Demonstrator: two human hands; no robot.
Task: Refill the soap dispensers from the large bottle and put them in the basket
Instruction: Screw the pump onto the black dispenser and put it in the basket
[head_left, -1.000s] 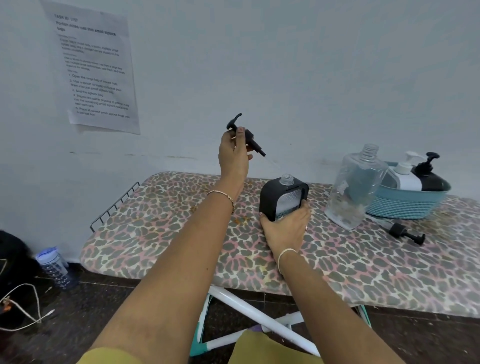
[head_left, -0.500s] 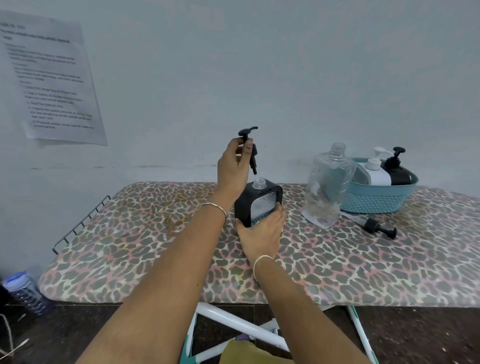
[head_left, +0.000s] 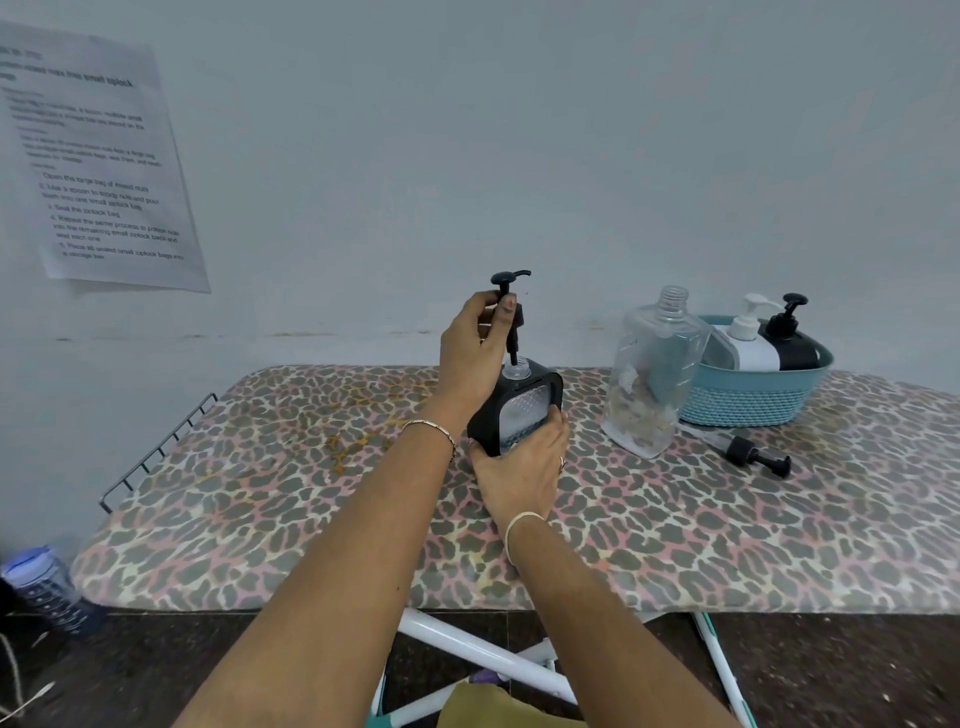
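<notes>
Head view: my left hand (head_left: 470, 348) pinches the black pump head (head_left: 509, 312), its tube entering the black square dispenser (head_left: 514, 408) on the ironing board (head_left: 260, 493), which my right hand (head_left: 522, 465) grips.

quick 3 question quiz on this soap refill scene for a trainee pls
1. True or false: the pump head in the left hand is already screwed down on the black dispenser.
2. How many dispensers stand in the blue basket?
3. What steadies the black dispenser? A) right hand B) large clear bottle C) the wall

Key: 1 false, only its tube enters the open neck; 2 two, one white, one black; 3 A
</notes>
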